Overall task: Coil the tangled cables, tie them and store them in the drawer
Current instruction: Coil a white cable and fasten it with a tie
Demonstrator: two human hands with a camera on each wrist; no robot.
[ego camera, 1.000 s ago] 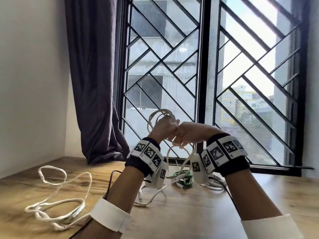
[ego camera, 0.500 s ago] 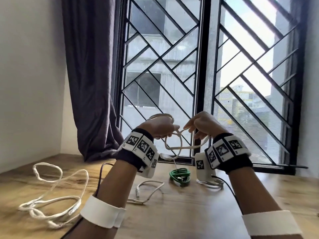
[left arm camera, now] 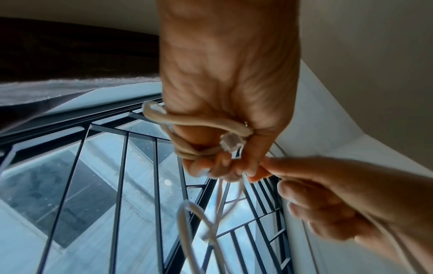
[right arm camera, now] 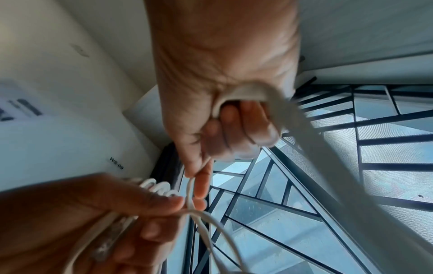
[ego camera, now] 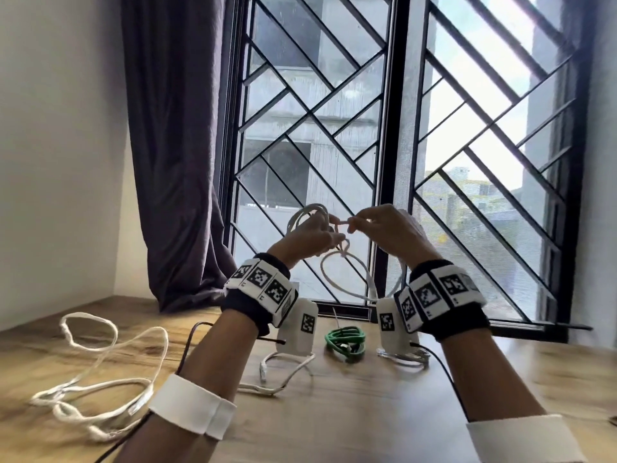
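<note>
Coiling the white cable in mid-air, both grips closed on it

My left hand (ego camera: 312,237) curls round the gathered loops of the white cable (ego camera: 345,272), clear plug (left arm camera: 230,145) tucked against my palm; my right hand (ego camera: 389,233) pinches the running strand just beside my left fingertips (left arm camera: 251,171), with more slack caught under its curled fingers. I judge I am mid-coil: next I must lay this strand round as another loop, keeping the turns even, before tying. Below on the table (ego camera: 367,412) a green cable (ego camera: 345,340) lies bundled, a loose white cord (ego camera: 100,372) sprawls at the left, and another white cable (ego camera: 283,372) lies near my wrists. No drawer is in view.
</note>
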